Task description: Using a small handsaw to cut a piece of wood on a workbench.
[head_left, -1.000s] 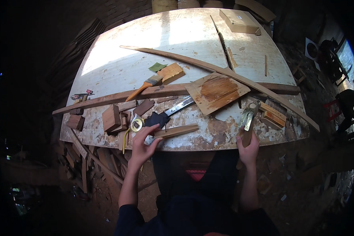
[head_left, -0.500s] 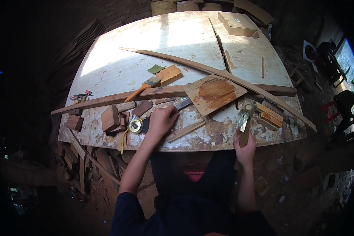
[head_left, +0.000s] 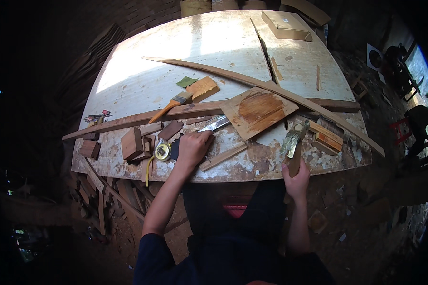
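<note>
My left hand (head_left: 193,148) is closed near the middle of the table, fingers curled at a flat, silvery metal blade (head_left: 216,123). The blade's far end meets a square wooden board (head_left: 260,113) with a brown stained patch. Just left of that hand a dark piece shows, perhaps the blade's handle, and beside it is a tape measure (head_left: 162,151) with its yellow strip hanging over the table edge. At the front right, my right hand (head_left: 296,179) grips the wooden handle of a tool with a shiny metal head (head_left: 296,137); its exact kind is unclear.
Across the worn table (head_left: 152,71) lie a long beam (head_left: 190,112) and a long thin strip (head_left: 214,71). A paintbrush (head_left: 169,107), wood blocks (head_left: 131,143), layered wood pieces (head_left: 327,141) and a small stick (head_left: 223,157) lie about. A cardboard box (head_left: 286,26) sits far right.
My left hand has shifted slightly back toward me, and more of the metal blade shows beyond its fingers. My right hand keeps the tool in nearly the same place.
</note>
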The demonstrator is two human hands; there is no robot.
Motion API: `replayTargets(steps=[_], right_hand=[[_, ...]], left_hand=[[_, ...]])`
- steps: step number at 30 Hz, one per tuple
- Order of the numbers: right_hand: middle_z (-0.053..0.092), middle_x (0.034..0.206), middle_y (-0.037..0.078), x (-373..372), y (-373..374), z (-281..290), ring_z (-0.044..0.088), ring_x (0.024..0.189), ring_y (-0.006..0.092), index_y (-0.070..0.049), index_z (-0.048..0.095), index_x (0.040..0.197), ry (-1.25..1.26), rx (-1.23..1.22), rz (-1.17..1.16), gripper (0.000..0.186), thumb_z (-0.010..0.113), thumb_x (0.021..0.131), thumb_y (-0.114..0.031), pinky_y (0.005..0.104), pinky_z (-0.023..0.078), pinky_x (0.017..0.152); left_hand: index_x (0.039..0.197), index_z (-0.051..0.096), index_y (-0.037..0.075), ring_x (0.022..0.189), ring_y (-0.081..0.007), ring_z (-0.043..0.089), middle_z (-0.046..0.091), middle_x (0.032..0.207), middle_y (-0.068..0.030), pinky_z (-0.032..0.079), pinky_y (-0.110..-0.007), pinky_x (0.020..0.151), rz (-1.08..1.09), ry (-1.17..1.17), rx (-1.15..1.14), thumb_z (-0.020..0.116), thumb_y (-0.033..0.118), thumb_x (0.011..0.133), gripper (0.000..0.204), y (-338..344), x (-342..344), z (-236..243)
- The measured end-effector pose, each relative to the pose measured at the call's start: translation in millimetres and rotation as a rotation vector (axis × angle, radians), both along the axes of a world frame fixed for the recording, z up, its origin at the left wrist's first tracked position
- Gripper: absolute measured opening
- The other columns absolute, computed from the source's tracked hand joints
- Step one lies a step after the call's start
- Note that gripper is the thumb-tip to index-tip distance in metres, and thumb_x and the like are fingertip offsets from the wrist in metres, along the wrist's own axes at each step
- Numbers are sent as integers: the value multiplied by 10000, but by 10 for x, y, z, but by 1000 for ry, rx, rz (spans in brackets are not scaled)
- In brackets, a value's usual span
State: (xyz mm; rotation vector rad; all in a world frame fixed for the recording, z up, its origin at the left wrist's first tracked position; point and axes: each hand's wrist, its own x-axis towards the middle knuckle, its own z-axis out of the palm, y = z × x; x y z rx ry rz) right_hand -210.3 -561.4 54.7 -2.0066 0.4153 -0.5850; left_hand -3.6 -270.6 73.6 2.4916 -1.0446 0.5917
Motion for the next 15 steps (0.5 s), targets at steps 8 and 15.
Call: replayTargets(steps=[8,15], right_hand=[[673,897,143,-1,20,30,662,830,255,-1,626,1124,5,9,-5,296,734,885,-136,376,518,782],[663,896,118,5,47,55,633,821,223,7,621,1110,3,26,-11,284,729,884,-126,363,502,785]], left_hand=[[841,650,111,581,-280,656,640,641,-81,507,-400,518,-106,-32,-57,719,174,876,100,-9,-56,-27],[930,716,114,602,-284,682,715,747,-89,539,-401,551,-84,46,36,733,190,875,95,19,-57,-109]])
